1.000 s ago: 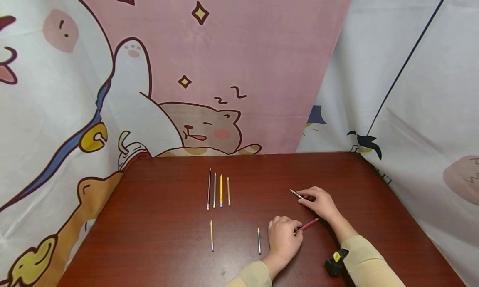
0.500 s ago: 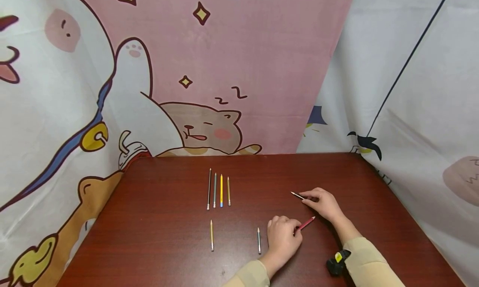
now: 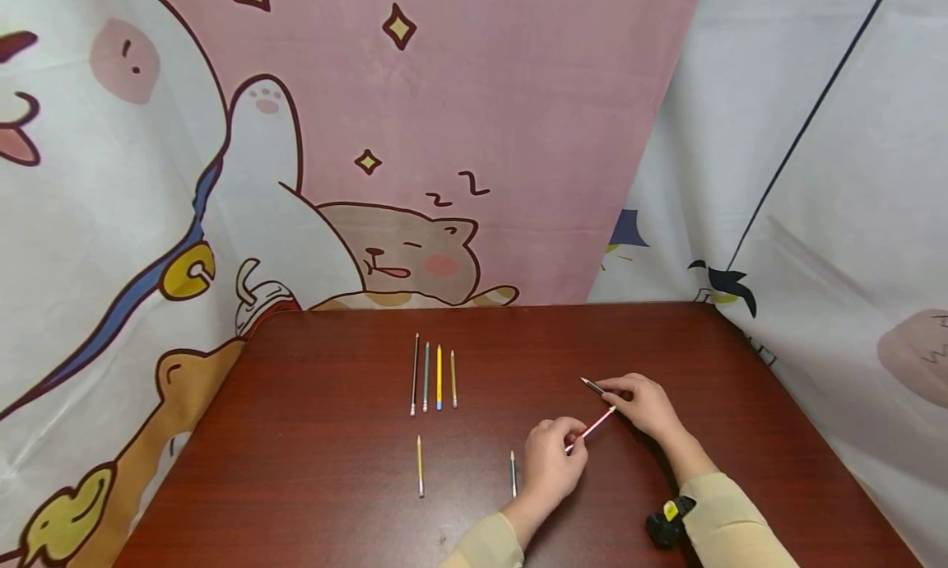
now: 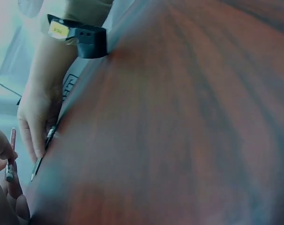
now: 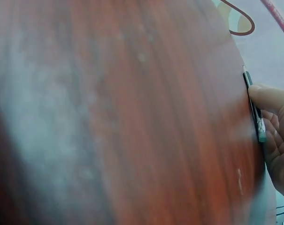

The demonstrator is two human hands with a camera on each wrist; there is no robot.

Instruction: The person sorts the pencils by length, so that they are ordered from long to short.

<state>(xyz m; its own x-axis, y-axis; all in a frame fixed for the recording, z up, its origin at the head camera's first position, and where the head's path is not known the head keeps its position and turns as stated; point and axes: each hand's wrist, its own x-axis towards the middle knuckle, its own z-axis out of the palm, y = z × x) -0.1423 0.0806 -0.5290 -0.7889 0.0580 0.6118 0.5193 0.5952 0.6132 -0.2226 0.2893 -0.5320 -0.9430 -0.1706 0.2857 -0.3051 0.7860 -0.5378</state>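
Left hand, head view: left hand [image 3: 551, 461] is pinching the red pencil [image 3: 598, 422] between thumb and fingers.
Red pencil, head view: is pointing away and to the right, tip ending right by the other hand's fingertips; contact, can't tell.
Right hand, head view: right hand [image 3: 643, 405] is gripping the dark pencil [image 3: 592, 384] in a thumb-and-finger pinch, over the right side of the desk [image 3: 296, 502].
Dark pencil, head view: is sticking out left and slightly away, tip leading toward the row side.
Pencil row, head view: black pencil [image 3: 415, 374], blue-green pencil [image 3: 425, 376], yellow pencil [image 3: 439, 377] and gold pencil [image 3: 454, 379] are lying side by side, tips away from the person, left of both hands and beyond the left one. Left hand is sitting nearer.
Key relation, my read: both held pencils are slanting across the row's axis, opposite ways; matching it would take a turn of each.
Loose pencils, head view: short gold pencil [image 3: 420, 467] is lying nearer than the row; green pencil [image 3: 513, 473] is lying just left of the left hand.
Left wrist view: left hand is getting cropped at the left edge, red pencil running up-frame; dark pencil is slanting down-left under the right hand's fingers.
Right wrist view: thumb is pressing along the dark pencil, tip up-frame; red pencil is crossing the top right corner, well apart in frame.
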